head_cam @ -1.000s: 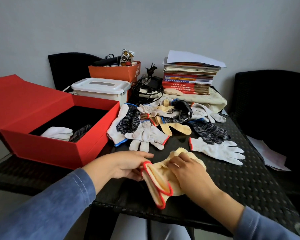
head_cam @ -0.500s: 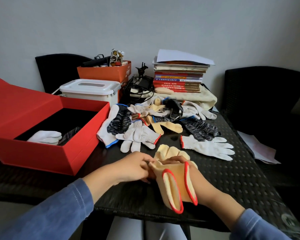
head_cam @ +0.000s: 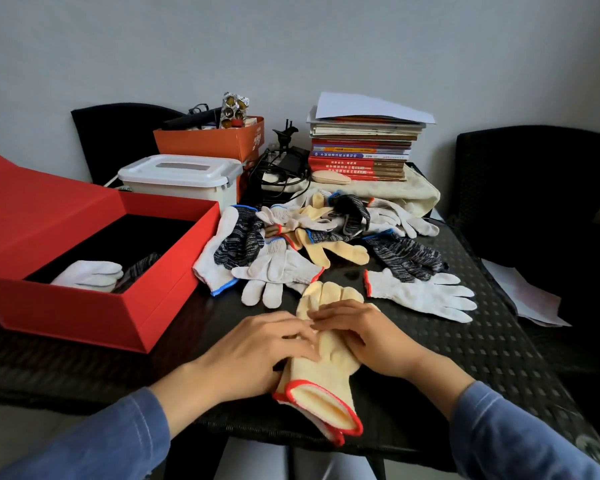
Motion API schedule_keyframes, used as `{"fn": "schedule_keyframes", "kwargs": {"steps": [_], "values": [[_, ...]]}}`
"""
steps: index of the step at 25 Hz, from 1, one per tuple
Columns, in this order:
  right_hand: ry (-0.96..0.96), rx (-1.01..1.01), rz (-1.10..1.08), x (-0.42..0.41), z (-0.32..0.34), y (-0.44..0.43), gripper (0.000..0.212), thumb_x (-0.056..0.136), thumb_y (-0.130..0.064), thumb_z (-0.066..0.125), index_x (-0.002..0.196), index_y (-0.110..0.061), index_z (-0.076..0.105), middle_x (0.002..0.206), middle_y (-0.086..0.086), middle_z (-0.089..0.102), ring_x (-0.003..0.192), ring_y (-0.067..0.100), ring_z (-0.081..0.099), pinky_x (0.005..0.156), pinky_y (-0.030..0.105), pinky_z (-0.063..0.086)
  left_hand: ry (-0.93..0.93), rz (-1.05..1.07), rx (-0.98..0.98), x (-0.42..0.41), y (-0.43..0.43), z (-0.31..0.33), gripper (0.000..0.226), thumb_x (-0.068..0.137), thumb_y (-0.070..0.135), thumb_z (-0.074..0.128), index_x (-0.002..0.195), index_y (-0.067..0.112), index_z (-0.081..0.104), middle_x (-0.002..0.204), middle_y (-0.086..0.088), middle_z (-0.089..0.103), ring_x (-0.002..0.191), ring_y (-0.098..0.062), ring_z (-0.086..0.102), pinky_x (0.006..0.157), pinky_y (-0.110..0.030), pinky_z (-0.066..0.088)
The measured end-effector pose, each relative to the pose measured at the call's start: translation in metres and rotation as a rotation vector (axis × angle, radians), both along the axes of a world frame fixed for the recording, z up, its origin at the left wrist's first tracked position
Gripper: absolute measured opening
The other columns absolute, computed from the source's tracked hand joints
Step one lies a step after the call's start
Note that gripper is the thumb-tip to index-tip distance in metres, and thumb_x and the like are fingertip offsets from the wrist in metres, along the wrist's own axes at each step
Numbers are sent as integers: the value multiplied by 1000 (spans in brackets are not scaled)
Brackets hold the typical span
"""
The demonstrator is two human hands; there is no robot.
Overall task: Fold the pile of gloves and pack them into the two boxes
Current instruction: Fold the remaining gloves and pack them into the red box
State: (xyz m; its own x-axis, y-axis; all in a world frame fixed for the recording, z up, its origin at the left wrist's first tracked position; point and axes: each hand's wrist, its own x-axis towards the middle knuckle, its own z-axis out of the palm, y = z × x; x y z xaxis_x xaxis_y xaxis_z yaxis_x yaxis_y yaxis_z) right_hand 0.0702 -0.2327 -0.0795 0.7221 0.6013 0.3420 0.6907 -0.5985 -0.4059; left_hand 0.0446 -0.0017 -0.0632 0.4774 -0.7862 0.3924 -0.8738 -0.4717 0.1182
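Head view, both hands (head_cam: pixel 312 344) flat on yellow gloves (head_cam: pixel 326 372), black table (head_cam: pixel 465 341)

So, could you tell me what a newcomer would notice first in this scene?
Probably the big red box, open at the left of the black table, with a white glove inside. Next, the loose heap of gloves at the table's middle. Nearest the camera, the left hand and right hand press flat on a pair of yellow gloves with red cuffs.
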Motion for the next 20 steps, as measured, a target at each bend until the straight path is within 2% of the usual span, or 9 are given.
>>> {"fn": "schedule_keyframes", "kwargs": {"steps": [2, 5, 7, 8, 10, 12, 15, 17, 20], "values": [[52, 34, -1, 2, 1, 0, 42, 79, 1, 51, 111, -17, 71, 119, -4, 66, 117, 9, 54, 102, 25, 41, 100, 63, -106, 2, 2, -7, 17, 77, 25, 68, 92, 24, 74, 98, 11, 69, 94, -8, 64, 76, -29, 52], [126, 74, -27, -1, 1, 0, 32, 82, -7, 58, 110, -17, 70, 111, -12, 64, 109, 1, 54, 94, 18, 41, 382, 394, -364, 7, -10, -9, 58, 74, 68, 59, 63, 12, 68, 64, 9, 60, 59, -6, 56, 58, -29, 46], [216, 148, -45, -4, 2, -2, 39, 79, 3, 48, 104, -16, 70, 102, -15, 65, 96, -3, 57, 85, 16, 43, 532, 584, -466, 12, -22, -4, 64, 76, 61, 64, 42, 12, 42, 42, 8, 36, 42, -10, 34, 47, -26, 27], [317, 253, -72, -5, 2, -3, 43, 78, 8, 43, 103, -15, 69, 99, -11, 69, 93, -1, 60, 83, 18, 45, 571, 666, -482, 15, -27, 0, 63, 76, 55, 69, 39, 15, 35, 39, 8, 31, 41, -10, 28, 47, -26, 22], [507, 533, -170, -9, 5, -5, 51, 79, 16, 37, 109, -18, 60, 99, 0, 72, 93, 6, 64, 81, 23, 47, 550, 747, -422, 19, -31, 10, 57, 68, 56, 74, 44, 17, 40, 41, 9, 37, 45, -9, 34, 49, -27, 24], [471, 659, -271, -14, 8, -3, 55, 79, 14, 40, 115, -26, 51, 114, -1, 66, 106, 10, 61, 83, 22, 48, 517, 786, -265, 24, -32, 11, 49, 59, 69, 72, 63, 24, 52, 61, 15, 53, 62, -7, 49, 55, -26, 34], [30, 438, -322, -35, 18, 3, 45, 73, -7, 48, 114, -25, 51, 119, -9, 53, 114, 9, 51, 90, 20, 44, 608, 791, -184, 27, -32, 15, 60, 53, 77, 70, 90, 35, 50, 88, 19, 59, 88, -8, 57, 70, -29, 44], [-234, 136, -254, -51, 23, 9, 30, 74, -23, 53, 104, -20, 56, 106, -7, 55, 102, 14, 52, 85, 29, 46, 608, 786, -153, 31, -33, 16, 51, 55, 74, 71, 82, 37, 50, 87, 19, 60, 90, -9, 59, 69, -29, 42], [-274, -188, -211, -58, 12, 15, 41, 75, -48, 59, 111, -27, 56, 114, -10, 56, 108, 16, 53, 85, 29, 49, 534, 760, -66, 37, -32, 19, 40, 64, 64, 70, 69, 31, 49, 73, 16, 54, 81, -11, 55, 63, -28, 36]]}}
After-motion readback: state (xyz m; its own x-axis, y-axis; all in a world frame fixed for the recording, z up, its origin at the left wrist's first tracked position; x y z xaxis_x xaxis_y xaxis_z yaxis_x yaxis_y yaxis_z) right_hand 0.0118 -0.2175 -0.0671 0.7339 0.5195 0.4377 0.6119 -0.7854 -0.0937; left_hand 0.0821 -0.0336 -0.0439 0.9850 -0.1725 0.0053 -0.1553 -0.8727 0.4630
